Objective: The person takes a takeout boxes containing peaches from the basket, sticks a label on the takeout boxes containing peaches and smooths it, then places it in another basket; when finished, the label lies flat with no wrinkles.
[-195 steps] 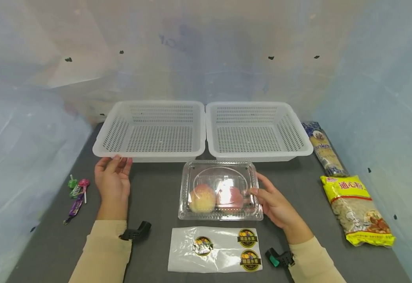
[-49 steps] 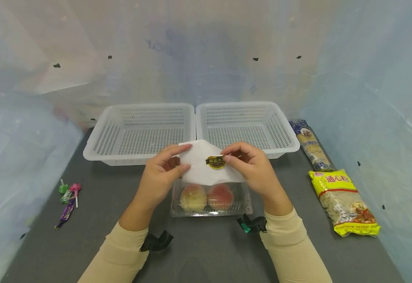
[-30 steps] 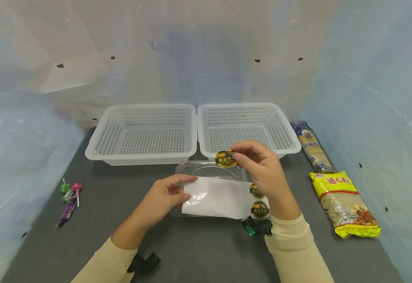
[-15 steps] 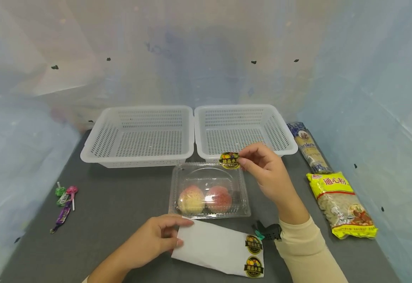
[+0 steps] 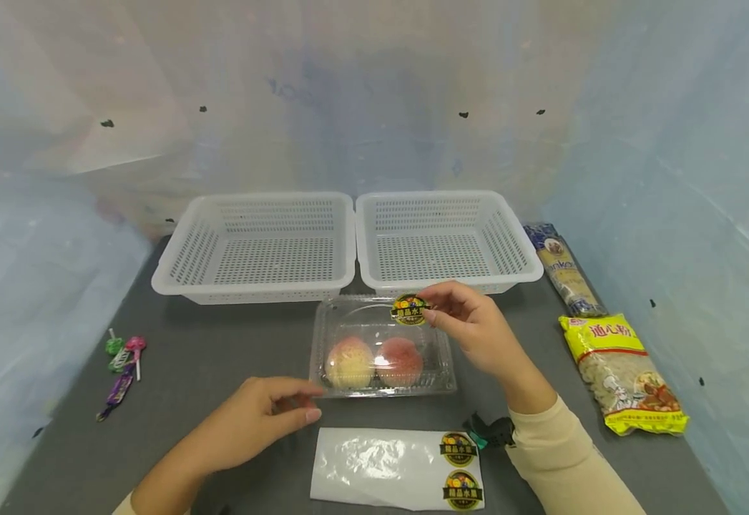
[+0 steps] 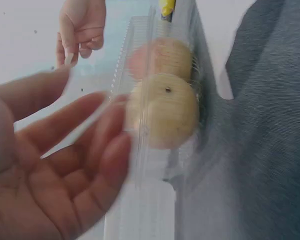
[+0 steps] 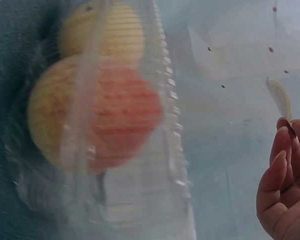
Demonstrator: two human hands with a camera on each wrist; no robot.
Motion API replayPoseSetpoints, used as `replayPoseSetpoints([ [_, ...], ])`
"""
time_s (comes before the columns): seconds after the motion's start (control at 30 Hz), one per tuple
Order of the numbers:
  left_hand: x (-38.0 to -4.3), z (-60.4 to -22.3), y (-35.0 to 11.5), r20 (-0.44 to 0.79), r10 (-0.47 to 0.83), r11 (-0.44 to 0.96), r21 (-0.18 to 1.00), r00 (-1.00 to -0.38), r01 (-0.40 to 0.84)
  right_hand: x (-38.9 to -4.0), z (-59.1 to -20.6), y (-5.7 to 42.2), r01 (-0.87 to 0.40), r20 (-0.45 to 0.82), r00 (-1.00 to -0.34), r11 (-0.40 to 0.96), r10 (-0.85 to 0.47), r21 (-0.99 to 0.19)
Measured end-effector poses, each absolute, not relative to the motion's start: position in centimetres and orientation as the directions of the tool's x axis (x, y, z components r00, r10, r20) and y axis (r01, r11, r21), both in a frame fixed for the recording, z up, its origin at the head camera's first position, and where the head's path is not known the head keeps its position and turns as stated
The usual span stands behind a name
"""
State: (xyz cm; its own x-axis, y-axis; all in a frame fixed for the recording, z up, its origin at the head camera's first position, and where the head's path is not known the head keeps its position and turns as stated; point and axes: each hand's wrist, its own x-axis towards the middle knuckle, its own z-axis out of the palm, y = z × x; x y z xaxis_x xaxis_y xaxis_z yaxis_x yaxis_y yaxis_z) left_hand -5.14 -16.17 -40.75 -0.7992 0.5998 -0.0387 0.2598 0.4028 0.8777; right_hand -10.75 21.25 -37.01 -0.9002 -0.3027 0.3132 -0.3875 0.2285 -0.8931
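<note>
Between thumb and finger my right hand (image 5: 477,325) pinches a round black-and-gold sticker (image 5: 409,310) by its right edge. It overlaps the upper right of a lidded clear plastic box (image 5: 382,390) in the head view. Two peaches (image 5: 350,363) show through the box's wall, one yellowish and one redder. My left hand (image 5: 252,422) is at the box's lower left corner, fingers loosely bent with nothing between them. Below the box lies a white sticker sheet (image 5: 374,468) with two more stickers (image 5: 458,450) at its right end. The right wrist view shows the sticker edge-on, slightly curled.
Two white perforated baskets (image 5: 258,290) stand side by side behind the box. At the right lie a yellow pasta bag (image 5: 625,375) and a slim blue-and-tan packet (image 5: 564,268). Several wrapped lollipops (image 5: 123,365) lie at the left. A pale sheet wall encloses the table (image 5: 219,343).
The right hand peeled a sticker off the sheet and brought it over the box. The left hand laid the sheet on the table below the box, let go and moved up to the box corner.
</note>
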Motion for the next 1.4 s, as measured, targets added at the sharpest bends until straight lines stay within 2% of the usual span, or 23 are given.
replayPoseSetpoints([
  [0.2,-7.8,-40.4,-13.0,0.219,0.482,0.277,0.88,-0.848,0.385,-10.6,-38.5,20.3,-0.353,0.275,-0.907,0.223,-0.318,-0.909],
  [0.33,-9.5,-40.6,-10.5,0.312,0.431,0.242,0.864,-0.847,0.441,-10.5,-39.5,19.6,-0.33,0.259,-0.911,0.192,-0.319,-0.924],
  [0.63,-12.3,-42.1,-7.4,0.399,0.412,0.248,0.816,-0.819,0.522,-10.8,-41.2,18.0,-0.313,0.258,-0.913,0.136,-0.315,-0.94],
  [0.77,-12.9,-42.7,-6.8,0.467,0.373,0.229,0.791,-0.802,0.567,-11.0,-41.5,17.5,-0.321,0.259,-0.912,0.16,-0.318,-0.933],
  [0.97,-13.3,-43.3,-6.4,0.531,0.324,0.266,0.743,-0.783,0.614,-11.5,-41.6,17.2,-0.347,0.258,-0.92,0.301,-0.296,-0.888],
  [1.2,-13.2,-43.5,-6.0,0.493,0.37,0.382,0.691,-0.787,0.613,-11.8,-41.7,16.8,-0.331,0.219,-0.933,0.447,-0.284,-0.831],
  [1.4,-13.1,-43.6,-5.4,0.485,0.39,0.5,0.602,-0.782,0.623,-11.8,-41.9,16.4,-0.367,0.243,-0.926,0.542,-0.288,-0.756],
])
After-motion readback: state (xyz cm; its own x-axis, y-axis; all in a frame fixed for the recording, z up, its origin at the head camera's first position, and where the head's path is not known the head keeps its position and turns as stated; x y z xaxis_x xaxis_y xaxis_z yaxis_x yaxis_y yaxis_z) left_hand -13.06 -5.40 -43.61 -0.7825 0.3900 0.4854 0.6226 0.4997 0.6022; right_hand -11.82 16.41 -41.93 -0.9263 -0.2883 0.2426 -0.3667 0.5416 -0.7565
